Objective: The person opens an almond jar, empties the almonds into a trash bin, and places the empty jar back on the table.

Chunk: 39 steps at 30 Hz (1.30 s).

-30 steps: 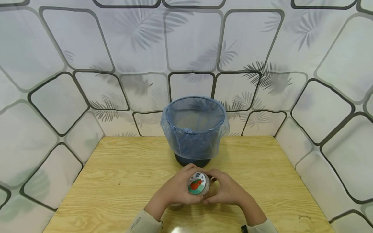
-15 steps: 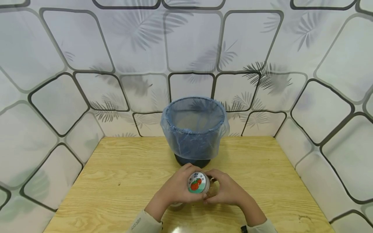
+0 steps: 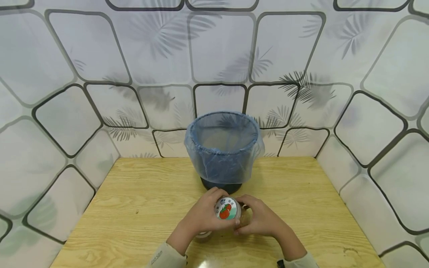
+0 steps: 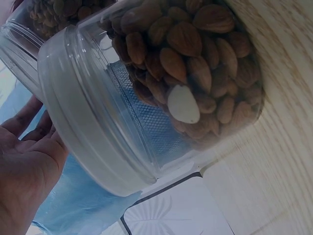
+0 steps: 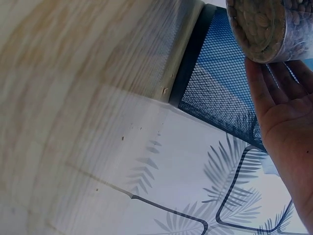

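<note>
My left hand [image 3: 203, 215] grips the lid [image 3: 225, 209] of a clear jar, its top printed with red tomatoes and green. My right hand [image 3: 263, 219] holds the same jar by its body [image 3: 246, 217], which tilts with the lid toward the left. Brown nuts or beans show through the jar's base [image 5: 261, 27] in the right wrist view. Close to my left wrist stands a second jar, of almonds [image 4: 195, 63], with a pale lid [image 4: 80, 112]; my left forearm mostly hides it in the head view. One white piece lies among the almonds.
Just beyond my hands, a dark mesh bin [image 5: 220, 68] lined with a blue plastic bag [image 3: 221, 167] stands on the wooden table [image 3: 151, 193]. Patterned walls [image 3: 221, 44] close off the back and both sides.
The printed lid has turned counterclockwise a little, and my left fingers have shifted slightly with it. My right hand and the bin stay where they were.
</note>
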Available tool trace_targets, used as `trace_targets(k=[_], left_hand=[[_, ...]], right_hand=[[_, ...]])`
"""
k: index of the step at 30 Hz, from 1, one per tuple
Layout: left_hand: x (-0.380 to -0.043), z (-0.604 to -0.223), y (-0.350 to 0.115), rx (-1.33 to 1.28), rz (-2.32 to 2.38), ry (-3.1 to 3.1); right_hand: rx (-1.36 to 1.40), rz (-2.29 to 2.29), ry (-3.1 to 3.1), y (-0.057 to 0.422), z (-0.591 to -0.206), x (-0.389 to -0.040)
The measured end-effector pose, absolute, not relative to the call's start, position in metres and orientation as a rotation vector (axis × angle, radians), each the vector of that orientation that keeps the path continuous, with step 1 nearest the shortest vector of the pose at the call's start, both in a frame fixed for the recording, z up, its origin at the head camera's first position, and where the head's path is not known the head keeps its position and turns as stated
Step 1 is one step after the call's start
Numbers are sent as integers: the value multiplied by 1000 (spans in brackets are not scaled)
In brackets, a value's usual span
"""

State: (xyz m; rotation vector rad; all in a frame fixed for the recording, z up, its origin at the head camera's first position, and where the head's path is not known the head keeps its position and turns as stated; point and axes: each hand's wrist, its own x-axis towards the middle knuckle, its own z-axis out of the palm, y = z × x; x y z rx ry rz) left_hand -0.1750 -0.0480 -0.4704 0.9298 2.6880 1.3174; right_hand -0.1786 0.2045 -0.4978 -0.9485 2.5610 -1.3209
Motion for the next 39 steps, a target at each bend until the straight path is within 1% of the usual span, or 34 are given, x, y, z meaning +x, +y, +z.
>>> trace_targets(k=[18, 27, 39], left_hand=[[-175, -471, -50, 922, 1329, 2707], [-180, -467, -59, 911, 1337, 2746], [-181, -467, -66, 835, 1293, 2786]], right_hand=[[-938, -1341, 2536, 205, -495, -176], [-913, -1301, 2561, 211, -495, -176], [-918, -1299, 2555, 212, -497, -177]])
